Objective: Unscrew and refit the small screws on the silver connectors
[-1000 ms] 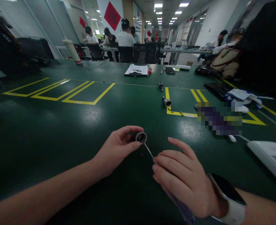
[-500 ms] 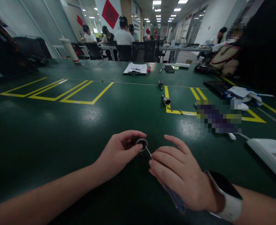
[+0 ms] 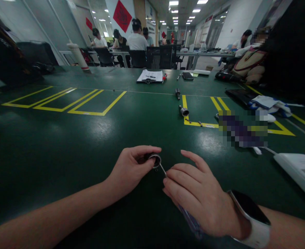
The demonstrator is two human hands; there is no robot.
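My left hand (image 3: pixel 134 164) grips a round, hollow metal part (image 3: pixel 157 159) between thumb and fingers, its open end turned toward me and to the right. In my right hand (image 3: pixel 193 193) is a screwdriver (image 3: pixel 163 170) with a thin metal shaft and a translucent purple handle showing below the palm. The shaft's far end meets the rim or inside of the metal part; its tip is hidden. Close under the part is a tiny dark piece (image 3: pixel 156 169). My right index finger is stretched away from the tool.
Two similar metal parts, one cup-ended (image 3: pixel 184 111) and one farther back (image 3: pixel 177 92), lie near yellow tape (image 3: pixel 201 125) with several small screws. A clipboard (image 3: pixel 149 76) is behind. A white device (image 3: pixel 297 169) stands at right. People (image 3: pixel 136 39) sit beyond the table.
The metal part has tilted slightly and moved a little left in my left hand. The screwdriver and my right hand have shifted slightly left, with the handle a bit lower.
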